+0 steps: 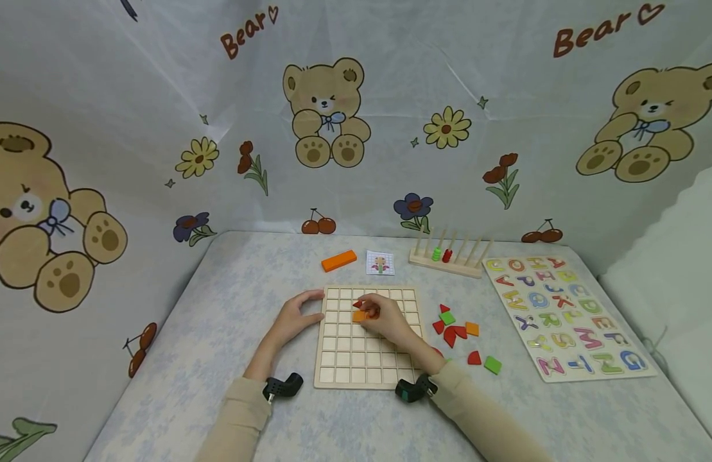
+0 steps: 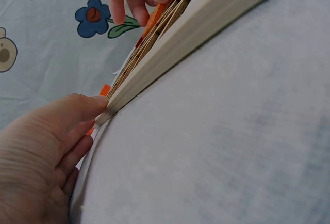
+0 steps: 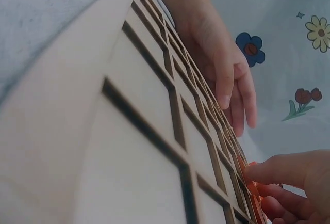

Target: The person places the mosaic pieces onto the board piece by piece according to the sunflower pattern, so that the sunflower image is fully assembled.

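A wooden grid board (image 1: 332, 378) lies on the table. My right hand (image 1: 390, 321) is over its upper middle, with thumb and fingers pinching an orange square piece (image 1: 359, 316) at the cells. A small red piece (image 1: 357, 304) sits just above it, partly covered by the fingers. In the right wrist view, the thumb of the right hand (image 3: 289, 175) touches the orange piece (image 3: 251, 187) low over the grid. My left hand (image 1: 292, 321) rests against the board's left edge, thumb and fingers spread. The left wrist view shows the left hand (image 2: 56, 136) with its thumb at the board's corner.
Loose red pieces (image 1: 450, 337), green squares (image 1: 492, 365) and an orange square (image 1: 472, 329) lie right of the board. Behind it are an orange bar (image 1: 339, 260), a pattern card (image 1: 380, 263) and a peg rack (image 1: 448, 264). An alphabet board (image 1: 564, 321) lies far right.
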Available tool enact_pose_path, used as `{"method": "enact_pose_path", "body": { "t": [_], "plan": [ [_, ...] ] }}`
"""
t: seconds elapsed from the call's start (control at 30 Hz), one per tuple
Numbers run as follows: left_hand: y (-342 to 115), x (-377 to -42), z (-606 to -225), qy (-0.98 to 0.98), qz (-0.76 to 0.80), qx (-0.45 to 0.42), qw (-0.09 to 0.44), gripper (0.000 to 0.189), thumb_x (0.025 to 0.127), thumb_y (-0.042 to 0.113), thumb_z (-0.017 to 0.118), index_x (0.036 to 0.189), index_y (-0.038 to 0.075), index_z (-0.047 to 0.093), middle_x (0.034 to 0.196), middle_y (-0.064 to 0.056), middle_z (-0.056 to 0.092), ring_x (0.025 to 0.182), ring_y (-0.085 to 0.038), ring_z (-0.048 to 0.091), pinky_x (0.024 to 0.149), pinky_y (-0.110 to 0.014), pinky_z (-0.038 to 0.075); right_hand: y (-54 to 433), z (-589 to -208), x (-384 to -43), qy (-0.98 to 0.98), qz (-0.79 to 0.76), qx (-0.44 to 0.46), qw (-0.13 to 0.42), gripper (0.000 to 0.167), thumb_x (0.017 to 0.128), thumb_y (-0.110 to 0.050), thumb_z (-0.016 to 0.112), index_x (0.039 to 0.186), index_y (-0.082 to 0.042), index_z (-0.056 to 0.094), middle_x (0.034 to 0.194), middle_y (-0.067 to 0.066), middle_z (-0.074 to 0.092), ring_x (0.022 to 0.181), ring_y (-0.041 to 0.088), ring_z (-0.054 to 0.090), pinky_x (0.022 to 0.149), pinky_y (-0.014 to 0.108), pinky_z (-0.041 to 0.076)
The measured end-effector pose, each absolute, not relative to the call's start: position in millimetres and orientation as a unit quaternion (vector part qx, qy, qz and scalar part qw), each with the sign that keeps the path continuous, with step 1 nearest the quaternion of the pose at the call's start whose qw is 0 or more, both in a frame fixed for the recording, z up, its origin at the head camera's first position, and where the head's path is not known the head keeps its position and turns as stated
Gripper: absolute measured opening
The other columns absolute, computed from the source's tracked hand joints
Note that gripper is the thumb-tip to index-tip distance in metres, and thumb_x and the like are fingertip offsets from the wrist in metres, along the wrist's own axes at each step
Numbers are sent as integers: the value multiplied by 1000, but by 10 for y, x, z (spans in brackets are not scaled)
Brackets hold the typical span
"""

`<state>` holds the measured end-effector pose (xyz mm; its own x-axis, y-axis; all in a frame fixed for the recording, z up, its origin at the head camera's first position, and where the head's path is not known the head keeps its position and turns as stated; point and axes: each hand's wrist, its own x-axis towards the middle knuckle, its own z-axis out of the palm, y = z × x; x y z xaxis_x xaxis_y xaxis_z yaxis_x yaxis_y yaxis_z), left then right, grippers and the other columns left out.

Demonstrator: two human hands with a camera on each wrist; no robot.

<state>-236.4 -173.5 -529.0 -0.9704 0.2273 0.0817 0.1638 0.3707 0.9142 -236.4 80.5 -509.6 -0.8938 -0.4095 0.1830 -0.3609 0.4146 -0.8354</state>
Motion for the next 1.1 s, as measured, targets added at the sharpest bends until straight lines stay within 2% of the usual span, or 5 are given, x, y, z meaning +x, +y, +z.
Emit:
{"method": "enact_pose_path", "body": {
  "t": [0.17, 0.37, 0.67, 0.9, 1.1],
  "plan": [
    [-1755, -2388, -5336, 821, 556, 124, 27, 53, 84, 19, 73, 133, 10, 55, 133, -12, 58, 135, -28, 43, 117, -49, 27, 809, -5139, -2383, 832, -499, -244, 11, 38, 77, 5, 72, 114, 1, 64, 96, 14, 68, 77, 20, 57, 66, 21, 48],
    [-1752, -2377, -5349, 828, 544, 138, 0, 50, 84, 19, 73, 131, 9, 57, 127, -10, 61, 129, -28, 48, 112, -51, 33, 832, -5154, -2373, 813, -511, -278, -28, 33, 77, 7, 68, 109, 3, 64, 88, 12, 65, 71, 10, 55, 61, 20, 49],
    [-1757, -2360, -5293, 822, 553, 133, 26, 53, 85, 20, 72, 133, 9, 55, 132, -13, 58, 134, -30, 44, 116, -51, 28, 907, -5084, -2384, 838, -508, -200, 21, 37, 82, 4, 68, 118, 2, 62, 96, 16, 68, 79, 16, 59, 67, 17, 50],
    [-1765, -2394, -5340, 826, 550, 121, 29, 50, 84, 21, 73, 131, 16, 57, 131, -6, 59, 136, -24, 43, 117, -47, 28, 1148, -5008, -2365, 841, -505, -194, -8, 36, 84, 1, 68, 119, 4, 62, 97, 19, 68, 80, 17, 59, 69, 21, 49],
    [-1759, -2400, -5355, 826, 549, 123, 25, 51, 84, 20, 73, 132, 14, 57, 131, -7, 59, 136, -25, 42, 117, -48, 27, 1469, -5015, -2319, 851, -498, -163, -25, 34, 86, -3, 67, 119, 4, 61, 96, 17, 68, 81, 13, 60, 71, 20, 50]
  ]
}}
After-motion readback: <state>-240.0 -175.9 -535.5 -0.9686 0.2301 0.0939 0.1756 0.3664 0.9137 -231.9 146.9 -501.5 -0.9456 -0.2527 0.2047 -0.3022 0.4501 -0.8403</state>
